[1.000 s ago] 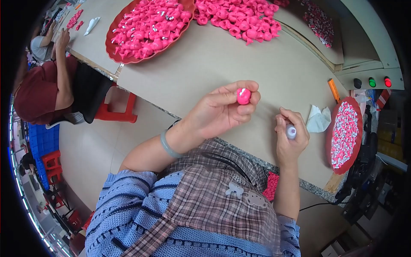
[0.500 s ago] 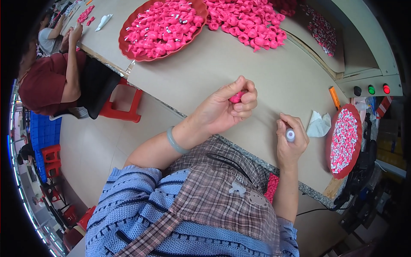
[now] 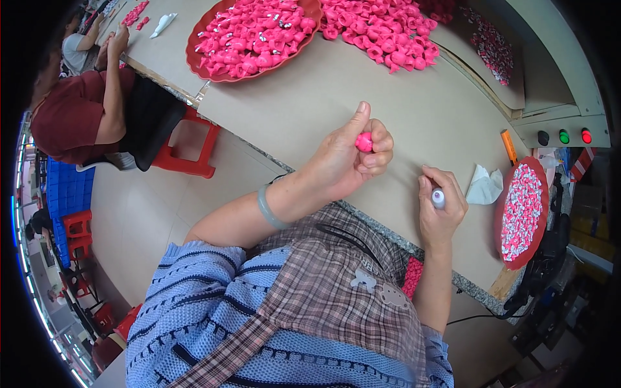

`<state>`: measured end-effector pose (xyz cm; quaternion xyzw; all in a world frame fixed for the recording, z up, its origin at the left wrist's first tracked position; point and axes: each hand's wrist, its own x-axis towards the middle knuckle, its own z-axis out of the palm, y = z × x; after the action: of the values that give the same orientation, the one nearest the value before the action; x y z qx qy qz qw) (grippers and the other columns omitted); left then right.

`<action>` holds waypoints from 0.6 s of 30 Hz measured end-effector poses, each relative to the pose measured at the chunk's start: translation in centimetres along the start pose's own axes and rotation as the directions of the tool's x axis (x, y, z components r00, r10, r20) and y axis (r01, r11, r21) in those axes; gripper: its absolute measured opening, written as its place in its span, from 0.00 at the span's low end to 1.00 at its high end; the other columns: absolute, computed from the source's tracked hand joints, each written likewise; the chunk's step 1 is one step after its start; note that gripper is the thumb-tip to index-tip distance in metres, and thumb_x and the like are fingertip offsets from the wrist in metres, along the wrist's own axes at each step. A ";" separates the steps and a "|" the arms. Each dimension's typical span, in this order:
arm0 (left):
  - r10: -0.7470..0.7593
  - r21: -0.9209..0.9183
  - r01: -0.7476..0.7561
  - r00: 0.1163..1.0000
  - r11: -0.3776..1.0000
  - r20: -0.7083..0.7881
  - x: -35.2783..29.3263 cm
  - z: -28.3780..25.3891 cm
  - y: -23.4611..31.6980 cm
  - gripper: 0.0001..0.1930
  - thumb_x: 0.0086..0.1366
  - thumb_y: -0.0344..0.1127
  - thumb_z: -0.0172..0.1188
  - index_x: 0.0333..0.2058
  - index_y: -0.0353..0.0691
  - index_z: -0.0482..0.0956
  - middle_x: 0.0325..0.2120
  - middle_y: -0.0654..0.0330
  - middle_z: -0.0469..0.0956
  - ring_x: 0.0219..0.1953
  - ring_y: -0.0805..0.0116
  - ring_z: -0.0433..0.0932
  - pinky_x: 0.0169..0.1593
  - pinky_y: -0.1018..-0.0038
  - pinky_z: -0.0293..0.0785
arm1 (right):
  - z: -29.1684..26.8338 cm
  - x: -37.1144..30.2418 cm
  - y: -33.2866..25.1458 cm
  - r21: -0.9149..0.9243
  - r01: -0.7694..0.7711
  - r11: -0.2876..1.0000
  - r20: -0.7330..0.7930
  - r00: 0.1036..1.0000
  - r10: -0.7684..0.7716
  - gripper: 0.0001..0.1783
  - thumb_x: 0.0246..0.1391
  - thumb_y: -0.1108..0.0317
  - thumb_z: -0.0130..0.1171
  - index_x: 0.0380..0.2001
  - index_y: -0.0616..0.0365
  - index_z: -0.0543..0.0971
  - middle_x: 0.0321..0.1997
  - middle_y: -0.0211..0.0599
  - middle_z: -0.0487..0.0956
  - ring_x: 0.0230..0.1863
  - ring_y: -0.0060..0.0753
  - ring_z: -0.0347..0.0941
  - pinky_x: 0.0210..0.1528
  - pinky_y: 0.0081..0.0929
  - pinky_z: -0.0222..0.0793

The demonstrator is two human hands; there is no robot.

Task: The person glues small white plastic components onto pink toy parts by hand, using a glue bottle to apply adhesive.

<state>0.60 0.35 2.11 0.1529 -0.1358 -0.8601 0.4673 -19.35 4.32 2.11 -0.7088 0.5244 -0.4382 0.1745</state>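
Note:
My left hand (image 3: 352, 152) is closed around a small pink rounded piece (image 3: 364, 141), its thumb raised clear of the piece. Over the table to the right, my right hand (image 3: 442, 205) grips a white pen-like tube (image 3: 438, 197) whose round end faces up. The two hands are apart, and the tube does not touch the piece. Beyond them a red scalloped tray (image 3: 257, 72) holds a heap of similar pink pieces, some with silvery-white parts. A loose pile of pink pieces (image 3: 388, 32) lies beside that tray.
At the right edge stands a narrow red tray (image 3: 542, 216) of small pink-and-white pieces. A crumpled white tissue (image 3: 484, 185) and an orange tool (image 3: 508, 147) lie near it. A machine housing (image 3: 556, 123) with lit buttons borders the table. A co-worker (image 3: 74, 123) sits at left by a red stool (image 3: 206, 154).
My left thumb has lifted off the pink piece, and more of the piece shows. The view has shifted slightly. My right hand keeps its grip on the tube.

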 end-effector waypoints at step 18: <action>0.654 0.905 -0.085 0.663 -0.416 0.363 -0.7 -1.2 15.9 0.11 0.68 0.35 0.52 0.39 0.32 0.76 0.33 0.58 0.76 0.40 0.67 0.74 0.47 0.72 0.69 | -0.6 -0.3 -1.1 -0.023 0.075 0.997 0.029 0.997 -0.075 0.10 0.45 0.84 0.61 0.33 0.63 0.79 0.29 0.41 0.78 0.26 0.32 0.76 0.28 0.24 0.71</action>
<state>13.52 -7.56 7.09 0.5435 -0.6890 -0.1337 0.4604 -19.19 5.10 3.07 -0.7361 0.5003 -0.4281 0.1566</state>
